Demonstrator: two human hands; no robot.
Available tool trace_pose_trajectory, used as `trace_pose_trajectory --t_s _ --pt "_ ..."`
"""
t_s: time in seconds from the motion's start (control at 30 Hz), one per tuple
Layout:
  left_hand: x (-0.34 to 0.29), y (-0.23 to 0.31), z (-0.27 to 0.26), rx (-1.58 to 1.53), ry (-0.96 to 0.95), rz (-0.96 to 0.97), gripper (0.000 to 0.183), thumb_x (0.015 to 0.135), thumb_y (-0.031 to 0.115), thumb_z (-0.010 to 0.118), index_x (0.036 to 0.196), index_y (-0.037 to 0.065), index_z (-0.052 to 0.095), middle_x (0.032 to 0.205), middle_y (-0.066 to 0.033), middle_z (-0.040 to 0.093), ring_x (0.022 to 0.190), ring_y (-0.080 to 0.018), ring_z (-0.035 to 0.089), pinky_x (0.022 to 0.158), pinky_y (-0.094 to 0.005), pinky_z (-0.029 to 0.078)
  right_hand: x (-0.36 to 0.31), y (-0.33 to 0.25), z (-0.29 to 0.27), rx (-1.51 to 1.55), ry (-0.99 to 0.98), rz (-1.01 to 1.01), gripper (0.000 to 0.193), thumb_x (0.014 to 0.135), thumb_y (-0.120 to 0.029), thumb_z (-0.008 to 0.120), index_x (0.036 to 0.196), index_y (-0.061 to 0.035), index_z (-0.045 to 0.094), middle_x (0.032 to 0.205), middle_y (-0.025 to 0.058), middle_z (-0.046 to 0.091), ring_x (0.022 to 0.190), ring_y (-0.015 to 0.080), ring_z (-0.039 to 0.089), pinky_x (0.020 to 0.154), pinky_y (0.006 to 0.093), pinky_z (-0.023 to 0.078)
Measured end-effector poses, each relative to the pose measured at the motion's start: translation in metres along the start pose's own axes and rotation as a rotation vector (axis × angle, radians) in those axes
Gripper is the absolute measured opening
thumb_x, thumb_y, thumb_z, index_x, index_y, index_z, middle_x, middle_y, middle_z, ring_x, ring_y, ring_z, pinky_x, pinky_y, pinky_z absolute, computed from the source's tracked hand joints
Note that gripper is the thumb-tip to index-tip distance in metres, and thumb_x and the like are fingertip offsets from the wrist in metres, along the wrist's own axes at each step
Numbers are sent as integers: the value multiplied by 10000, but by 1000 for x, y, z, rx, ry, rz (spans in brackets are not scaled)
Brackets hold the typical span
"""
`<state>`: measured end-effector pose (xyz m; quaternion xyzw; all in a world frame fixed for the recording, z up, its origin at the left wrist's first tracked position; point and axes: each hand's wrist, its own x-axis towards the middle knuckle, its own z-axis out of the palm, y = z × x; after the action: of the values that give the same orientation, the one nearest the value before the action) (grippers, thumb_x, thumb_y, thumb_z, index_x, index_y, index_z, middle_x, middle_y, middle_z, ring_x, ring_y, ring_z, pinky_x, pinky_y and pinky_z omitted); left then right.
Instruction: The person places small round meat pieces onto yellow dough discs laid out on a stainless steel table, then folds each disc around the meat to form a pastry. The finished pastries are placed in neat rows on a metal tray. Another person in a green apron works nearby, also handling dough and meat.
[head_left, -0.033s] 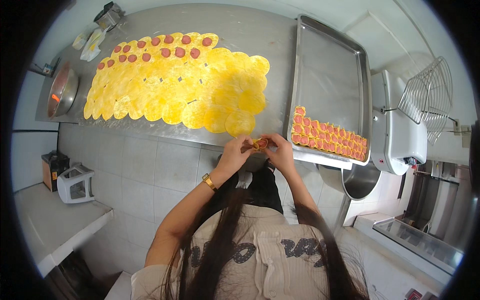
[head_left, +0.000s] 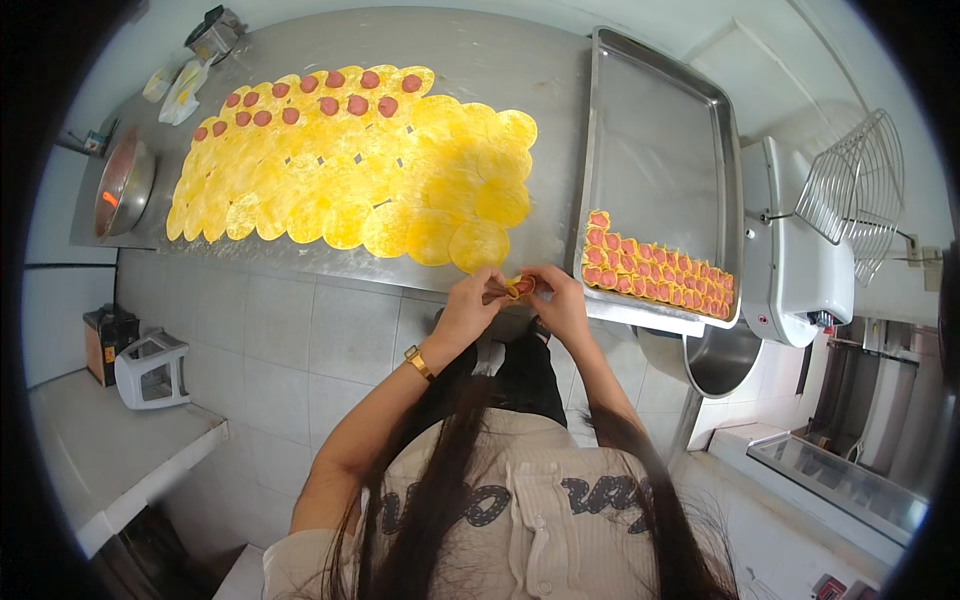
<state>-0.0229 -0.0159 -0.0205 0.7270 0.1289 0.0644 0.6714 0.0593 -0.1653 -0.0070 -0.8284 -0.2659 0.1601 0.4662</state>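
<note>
Between my two hands, just off the near edge of the metal table, is a dumpling (head_left: 521,288) with a yellow wrapper and pink filling. My left hand (head_left: 472,308) pinches one side of it, and my right hand (head_left: 560,305) grips the other; both are closed, with fingertips partly hidden. Overlapping round yellow wrappers (head_left: 330,190) cover much of the table ahead and to the left. Pink balls of filling (head_left: 357,104) lie on the wrappers along the far side. To the right, finished open-topped dumplings (head_left: 655,272) stand in packed rows at the near end of a tray (head_left: 660,130).
At the table's left end stands a metal bowl (head_left: 135,185) with an orange-handled utensil (head_left: 110,199). A white machine with a wire guard (head_left: 850,190) is right of the tray. Below the tray hangs a deep metal bowl (head_left: 722,362). A white stool (head_left: 152,370) sits lower left.
</note>
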Motion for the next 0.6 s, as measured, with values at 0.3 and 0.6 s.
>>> trace_pose_trajectory --t_s 0.3,0.6 --pt "19 5 -6 275 -103 107 309 700 62 720 970 20 577 779 -135 637 724 -249 646 640 -320 500 2 0 0 -103 64 9 357 620 96 636 966 8 623 844 107 602 773 218 622 712 298 510" --pt "33 15 -8 466 -207 14 268 681 140 748 815 23 547 708 -120 619 660 -254 626 581 -337 471 8 5 5 -171 92 -143 326 650 104 607 960 2 621 876 111 600 776 244 619 683 289 507"
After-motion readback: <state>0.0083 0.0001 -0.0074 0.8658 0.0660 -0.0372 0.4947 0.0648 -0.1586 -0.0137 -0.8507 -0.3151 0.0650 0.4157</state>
